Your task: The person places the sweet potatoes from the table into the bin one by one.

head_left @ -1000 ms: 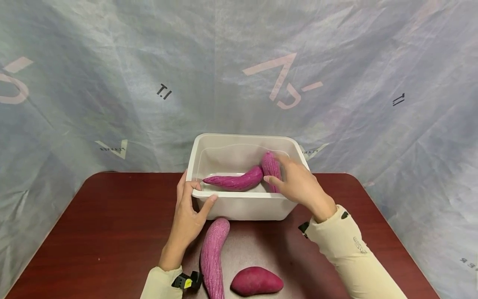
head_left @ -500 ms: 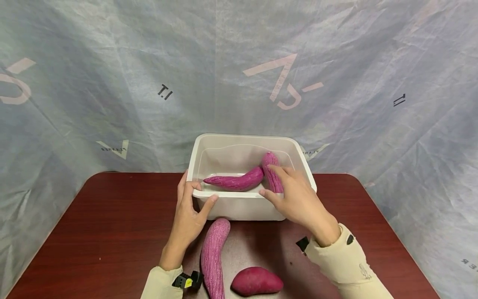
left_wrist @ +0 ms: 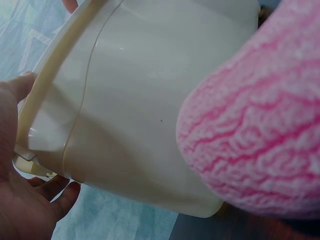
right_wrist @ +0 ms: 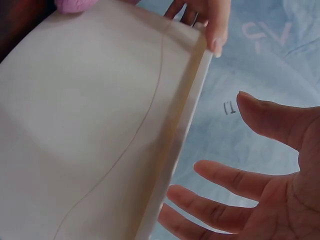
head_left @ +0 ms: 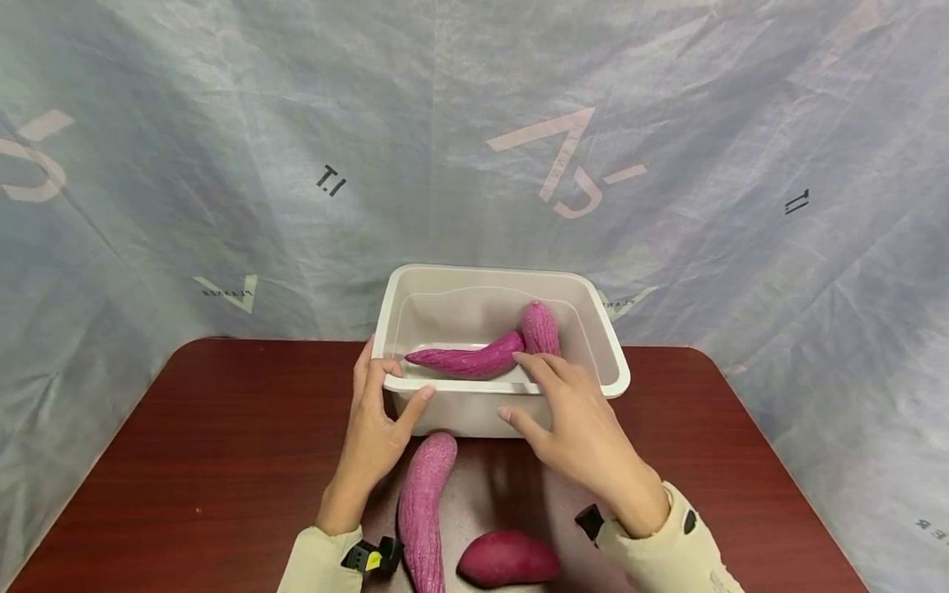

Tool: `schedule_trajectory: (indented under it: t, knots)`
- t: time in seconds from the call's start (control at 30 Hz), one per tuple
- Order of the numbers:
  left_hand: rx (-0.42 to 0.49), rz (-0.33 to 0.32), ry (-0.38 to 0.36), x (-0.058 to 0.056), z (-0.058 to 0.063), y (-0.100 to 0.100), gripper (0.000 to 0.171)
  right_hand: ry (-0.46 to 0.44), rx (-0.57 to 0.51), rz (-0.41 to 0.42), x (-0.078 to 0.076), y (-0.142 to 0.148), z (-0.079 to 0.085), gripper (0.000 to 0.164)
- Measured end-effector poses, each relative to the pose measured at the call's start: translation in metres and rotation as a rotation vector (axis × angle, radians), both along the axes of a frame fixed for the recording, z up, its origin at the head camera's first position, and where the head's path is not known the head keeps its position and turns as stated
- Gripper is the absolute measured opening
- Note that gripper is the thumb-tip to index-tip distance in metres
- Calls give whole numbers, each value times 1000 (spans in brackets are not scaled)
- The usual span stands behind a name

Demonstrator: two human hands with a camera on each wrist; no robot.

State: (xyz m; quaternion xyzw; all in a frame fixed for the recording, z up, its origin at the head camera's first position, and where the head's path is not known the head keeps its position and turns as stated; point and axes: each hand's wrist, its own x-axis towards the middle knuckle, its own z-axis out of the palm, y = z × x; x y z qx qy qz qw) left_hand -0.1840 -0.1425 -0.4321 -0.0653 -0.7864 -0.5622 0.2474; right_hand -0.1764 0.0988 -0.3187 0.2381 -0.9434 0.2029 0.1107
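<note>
Probably the weakest point is the one-sided hold on the tub (head_left: 474, 413). The left hand (head_left: 374, 432) is clamped on its front left corner, with fingertips hooked over the rim and the thumb against the outside of the front wall. The right hand (head_left: 582, 420) holds nothing; its fingers are spread apart above the right part of the front rim, and I cannot tell whether a fingertip touches the plastic. If the left hand pulled or pressed hard, the tub could swing or tip, since no firm grip shows on the right side to balance it.

Inside, the pointed eggplant (head_left: 470, 361) lies along the bottom, its thick end against the upright eggplant (head_left: 541, 328) at the right. That second one leans up the back of the tub, its lower part hidden by the right hand, so a knock from the fingers could make it roll or slide onto its neighbour.

Out on the worktop (head_left: 208, 461), the loose eggplant (head_left: 423, 511) lies with its blunt end close to the tub's front wall and the left wrist strap (head_left: 374, 558) just beside it; a small shift of that arm could nudge it. Nearer the person, the sweet potato (head_left: 509, 558) is rounded enough to rock if a sleeve (head_left: 660, 535) brushed it.
</note>
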Motion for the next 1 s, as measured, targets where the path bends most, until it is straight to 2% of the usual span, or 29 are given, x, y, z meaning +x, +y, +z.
schedule_trajectory:
  t: [0.53, 0.83, 1.0]
  knots:
    - [3, -10, 3, -1, -1, 0, 38, -21, 1, 70, 25, -14, -3, 58]
    - [2, -10, 0, -1, -1, -1, 37, -9, 18, 123, 24, -21, -10, 57]
    - [1, -15, 3, -1, -2, 0, 37, -33, 37, 157, 22, -24, -17, 57]
